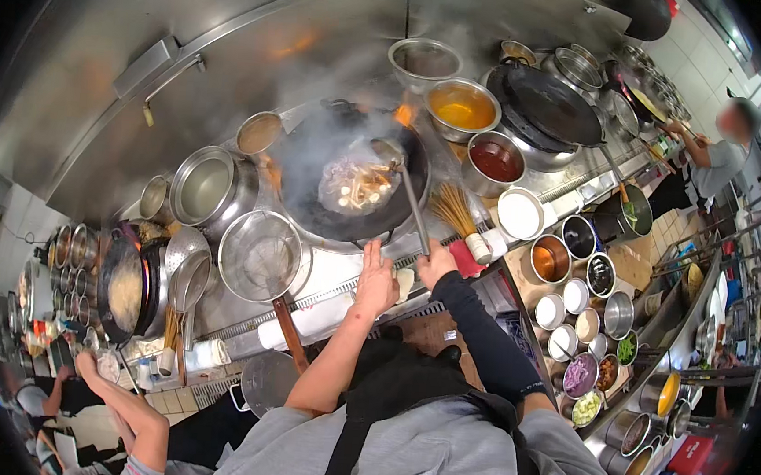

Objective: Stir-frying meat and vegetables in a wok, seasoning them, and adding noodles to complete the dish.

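Observation:
My right hand (436,264) grips the long handle of a metal ladle (414,203), whose bowl rests in a black wok (304,199) over a flaming burner. Sliced onion and pale pieces (361,186) steam in the wok's middle. At the wok's near rim is my left hand (377,287), two fingers stretched towards the small rim handle; whether it grips anything is unclear. A pale folded cloth (405,283) lies beside that hand. Just right of the ladle, a bamboo wok brush (458,216) leans on the stove's edge.
A wire strainer (260,255) with a wooden handle lies left of the wok. Pots of yellow liquid (462,109) and red sauce (495,161) stand right. Seasoning tubs (551,311) crowd the right counter. A co-worker's arm (130,405) reaches towards another wok (127,286); another person (716,168) works far right.

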`<state>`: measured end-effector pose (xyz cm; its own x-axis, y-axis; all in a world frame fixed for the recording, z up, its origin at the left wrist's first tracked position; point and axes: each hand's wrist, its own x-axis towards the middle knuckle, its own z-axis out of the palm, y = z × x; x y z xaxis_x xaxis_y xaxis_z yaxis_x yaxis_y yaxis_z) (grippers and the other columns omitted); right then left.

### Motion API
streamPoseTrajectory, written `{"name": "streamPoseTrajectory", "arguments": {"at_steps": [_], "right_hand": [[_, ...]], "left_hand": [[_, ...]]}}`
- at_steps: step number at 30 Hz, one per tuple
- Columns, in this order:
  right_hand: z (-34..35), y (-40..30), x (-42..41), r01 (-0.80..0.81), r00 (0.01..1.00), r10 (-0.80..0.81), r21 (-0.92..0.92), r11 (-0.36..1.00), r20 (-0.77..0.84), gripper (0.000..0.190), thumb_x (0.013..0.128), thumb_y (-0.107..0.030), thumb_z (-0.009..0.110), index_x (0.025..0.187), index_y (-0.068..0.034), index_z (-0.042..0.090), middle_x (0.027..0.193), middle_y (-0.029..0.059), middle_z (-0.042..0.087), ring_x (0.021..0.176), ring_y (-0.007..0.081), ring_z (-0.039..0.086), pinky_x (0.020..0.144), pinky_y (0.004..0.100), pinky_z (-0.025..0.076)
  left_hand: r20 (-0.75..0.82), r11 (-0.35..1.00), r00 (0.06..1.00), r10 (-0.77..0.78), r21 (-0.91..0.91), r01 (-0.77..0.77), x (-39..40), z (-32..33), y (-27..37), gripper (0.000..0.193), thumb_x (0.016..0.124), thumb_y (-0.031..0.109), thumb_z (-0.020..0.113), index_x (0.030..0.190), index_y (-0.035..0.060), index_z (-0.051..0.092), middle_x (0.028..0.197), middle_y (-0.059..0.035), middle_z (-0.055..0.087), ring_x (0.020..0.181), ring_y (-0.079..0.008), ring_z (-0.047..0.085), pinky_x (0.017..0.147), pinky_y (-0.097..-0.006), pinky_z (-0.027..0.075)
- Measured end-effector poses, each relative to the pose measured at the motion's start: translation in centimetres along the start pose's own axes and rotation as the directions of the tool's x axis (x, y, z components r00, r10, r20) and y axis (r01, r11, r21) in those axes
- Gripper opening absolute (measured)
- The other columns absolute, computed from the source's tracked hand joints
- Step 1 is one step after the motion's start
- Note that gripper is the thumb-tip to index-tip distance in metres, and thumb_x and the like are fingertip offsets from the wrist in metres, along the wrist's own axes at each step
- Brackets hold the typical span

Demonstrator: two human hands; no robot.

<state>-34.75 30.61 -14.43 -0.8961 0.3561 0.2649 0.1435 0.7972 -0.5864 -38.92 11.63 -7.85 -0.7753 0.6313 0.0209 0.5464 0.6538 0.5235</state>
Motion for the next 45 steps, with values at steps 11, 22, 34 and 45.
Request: {"name": "streamPoseTrajectory", "arguments": {"at_steps": [11, 22, 34, 45], "right_hand": [[-0.4, -7.8, 10.4, -0.254, 0.952, 0.253, -0.015, 0.967, 0.171, 0.035, 0.083, -0.014, 0.061, 0.110, 0.006, 0.055, 0.091, 0.0351, 0.067, 0.095, 0.0507, 0.065, 0.086, 0.0546, 0.052], [-10.2, -4.9, -2.9, -0.426, 0.901, 0.355, 0.667, 0.611, 0.249, 0.047, 0.094, -0.014, 0.060, 0.140, -0.007, 0.050, 0.072, 0.0131, 0.061, 0.054, 0.0244, 0.058, 0.047, 0.0379, 0.046], [-30.6, 3.2, -19.5, -0.374, 0.472, 0.881, 0.913, 0.162, 0.037, 0.033, 0.095, -0.010, 0.058, 0.126, -0.002, 0.052, 0.068, -0.0003, 0.049, 0.045, 0.0081, 0.042, 0.035, 0.0263, 0.033], [-32.8, 9.4, -27.6, -0.545, 0.331, 0.944, 0.813, 0.205, -0.015, 0.022, 0.093, -0.008, 0.056, 0.113, 0.002, 0.058, 0.066, 0.0035, 0.051, 0.043, 0.0120, 0.046, 0.036, 0.0308, 0.037]], "left_hand": [[-0.152, 0.994, 0.986, -0.064, -0.095, 0.050, 1.4, -0.4, -1.3, 0.033, 0.082, 0.005, 0.062, 0.115, -0.0036, 0.062, 0.135, -0.0299, 0.051, 0.132, -0.0445, 0.045, 0.109, -0.0494, 0.039], [-0.275, 0.994, 0.958, -0.083, -0.096, 0.059, 4.8, 0.8, -2.7, 0.016, 0.084, 0.001, 0.054, 0.097, 0.0031, 0.064, 0.085, -0.0263, 0.068, 0.086, -0.0461, 0.066, 0.077, -0.0546, 0.050], [-0.163, 0.981, 0.976, -0.146, -0.153, 0.121, 5.2, 0.5, -3.6, 0.010, 0.091, 0.011, 0.059, 0.097, 0.0037, 0.062, 0.087, -0.0233, 0.070, 0.084, -0.0435, 0.068, 0.075, -0.0497, 0.051], [-0.275, 0.987, 0.961, -0.040, 0.140, 0.081, 6.5, 1.5, -1.0, 0.009, 0.086, 0.005, 0.057, 0.093, 0.0019, 0.062, 0.083, -0.0231, 0.068, 0.078, -0.0433, 0.067, 0.074, -0.0497, 0.051]]}}
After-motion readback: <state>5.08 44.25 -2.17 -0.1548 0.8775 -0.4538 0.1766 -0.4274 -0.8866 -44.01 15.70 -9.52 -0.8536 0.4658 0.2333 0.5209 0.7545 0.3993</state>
